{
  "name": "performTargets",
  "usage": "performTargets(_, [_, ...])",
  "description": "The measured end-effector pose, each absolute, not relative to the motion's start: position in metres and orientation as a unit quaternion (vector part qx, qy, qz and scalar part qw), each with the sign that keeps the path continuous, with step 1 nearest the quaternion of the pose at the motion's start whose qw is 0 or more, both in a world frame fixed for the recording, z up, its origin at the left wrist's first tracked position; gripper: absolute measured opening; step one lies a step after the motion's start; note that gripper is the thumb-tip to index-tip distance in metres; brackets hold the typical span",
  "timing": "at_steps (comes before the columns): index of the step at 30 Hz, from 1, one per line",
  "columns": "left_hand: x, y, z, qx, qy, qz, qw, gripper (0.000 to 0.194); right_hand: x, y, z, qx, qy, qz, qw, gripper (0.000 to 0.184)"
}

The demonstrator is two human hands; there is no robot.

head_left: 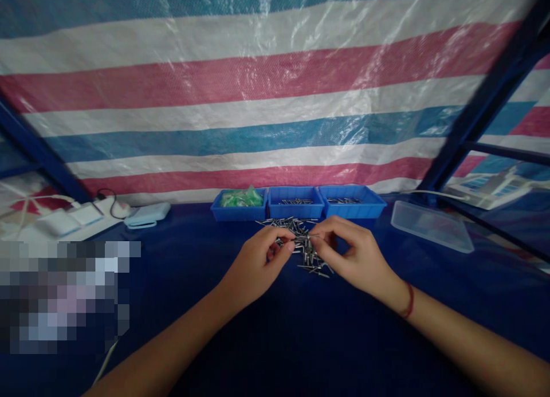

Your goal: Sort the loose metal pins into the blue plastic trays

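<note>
Over a loose pile of silvery pop rivets (308, 254), my two hands meet fingertip to fingertip. My left hand (258, 258) is closed in a pinch on one end of a thin metal rivet (302, 238). The thumb and forefinger of my right hand (358, 254) pinch at its other end, from the right. Whether it is one rivet or two held together is too small to tell. A red cord circles my right wrist. Several rivets lie scattered at the near edge of the pile, and the fingers hide part of it.
Behind the pile stand three blue bins: the left bin (234, 214) holds green plastic, the middle bin (296, 212) and right bin (356, 210) hold metal pieces. A clear plastic lid (432, 228) lies right. Left are a light-blue case (148, 215) and a power strip (97, 228).
</note>
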State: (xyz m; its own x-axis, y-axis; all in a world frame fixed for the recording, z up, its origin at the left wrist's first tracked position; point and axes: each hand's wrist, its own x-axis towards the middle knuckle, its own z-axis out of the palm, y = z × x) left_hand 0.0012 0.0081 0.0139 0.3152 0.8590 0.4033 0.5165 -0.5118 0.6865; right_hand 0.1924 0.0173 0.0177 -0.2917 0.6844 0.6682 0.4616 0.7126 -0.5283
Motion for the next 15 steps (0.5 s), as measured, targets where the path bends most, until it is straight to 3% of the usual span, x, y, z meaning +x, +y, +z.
performTargets(5, [-0.009, 0.016, 0.014, 0.791, 0.467, 0.367, 0.148, 0.02, 0.235, 0.066, 0.016, -0.492, -0.676, 0.003, 0.549, 0.022])
performTargets(10, [-0.024, 0.023, 0.014, 0.846, 0.489, 0.212, 0.005, 0.023, 0.279, 0.105, 0.001, -0.596, -0.656, -0.131, 0.444, 0.032])
performTargets(15, [-0.032, 0.024, 0.012, 0.848, 0.526, 0.061, -0.022, 0.028, 0.274, 0.103, -0.008, -0.591, -0.668, -0.098, 0.441, 0.036])
